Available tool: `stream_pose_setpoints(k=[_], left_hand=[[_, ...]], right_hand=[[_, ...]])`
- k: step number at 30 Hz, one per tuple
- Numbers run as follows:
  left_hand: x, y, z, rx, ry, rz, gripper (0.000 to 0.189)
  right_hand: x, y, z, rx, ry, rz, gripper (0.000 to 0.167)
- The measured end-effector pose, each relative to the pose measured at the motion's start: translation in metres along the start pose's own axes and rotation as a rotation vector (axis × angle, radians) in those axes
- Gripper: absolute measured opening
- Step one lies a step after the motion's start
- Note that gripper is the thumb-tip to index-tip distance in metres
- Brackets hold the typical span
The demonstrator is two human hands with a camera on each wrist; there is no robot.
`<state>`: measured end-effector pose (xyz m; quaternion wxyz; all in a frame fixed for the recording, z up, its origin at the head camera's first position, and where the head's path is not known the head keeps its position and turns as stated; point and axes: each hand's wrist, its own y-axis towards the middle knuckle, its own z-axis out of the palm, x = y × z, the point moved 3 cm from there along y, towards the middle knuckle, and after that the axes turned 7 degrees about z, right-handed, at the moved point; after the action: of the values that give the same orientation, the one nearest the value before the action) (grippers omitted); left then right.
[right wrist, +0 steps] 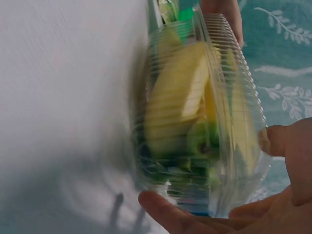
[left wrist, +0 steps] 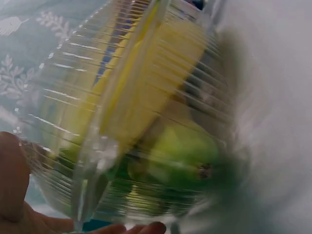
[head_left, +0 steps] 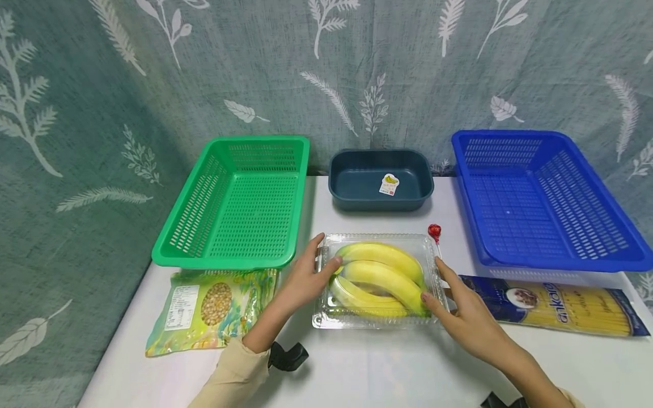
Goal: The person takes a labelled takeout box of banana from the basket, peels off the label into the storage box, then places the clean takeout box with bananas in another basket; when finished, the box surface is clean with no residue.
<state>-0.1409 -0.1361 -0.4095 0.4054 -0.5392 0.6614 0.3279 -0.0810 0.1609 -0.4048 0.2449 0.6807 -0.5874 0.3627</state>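
Observation:
A clear plastic clamshell box [head_left: 377, 324] with its lid down is between my two hands, close over the white table. Yellow bananas [head_left: 385, 275] lie inside it, and low in the box a rounded green end [left wrist: 183, 156] shows through the ribbed wall in the left wrist view. My left hand [head_left: 308, 277] grips the left side, thumb over the lid and fingers along the edge. From the right, my right hand [head_left: 469, 317] grips the opposite side, with its thumb on top and other fingers at the far corner and side.
A green basket [head_left: 293, 258] stands at the left, a dark teal bin [head_left: 380, 204] behind the box, a blue basket [head_left: 556, 263] at the right. A bag of beans [head_left: 216, 309], a pasta pack [head_left: 556, 306] and a red lollipop [head_left: 434, 231] lie nearby. A leaf-patterned curtain [head_left: 275, 68] closes the back.

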Motion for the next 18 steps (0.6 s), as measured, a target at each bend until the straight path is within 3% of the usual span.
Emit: stream_pose_setpoints(k=[8,18], left_hand=[[0.0045,-0.0004,0.0070,-0.004,0.022,0.001,0.074],[0.0031,-0.0023,0.0042,-0.027,0.023,0.008,0.071]], right_hand=[[-0.0069,-0.0033,0.0036,-0.054,0.075,0.048,0.067],[-0.0027,-0.0008,0.0052,-0.083,0.132,0.000,0.064]])
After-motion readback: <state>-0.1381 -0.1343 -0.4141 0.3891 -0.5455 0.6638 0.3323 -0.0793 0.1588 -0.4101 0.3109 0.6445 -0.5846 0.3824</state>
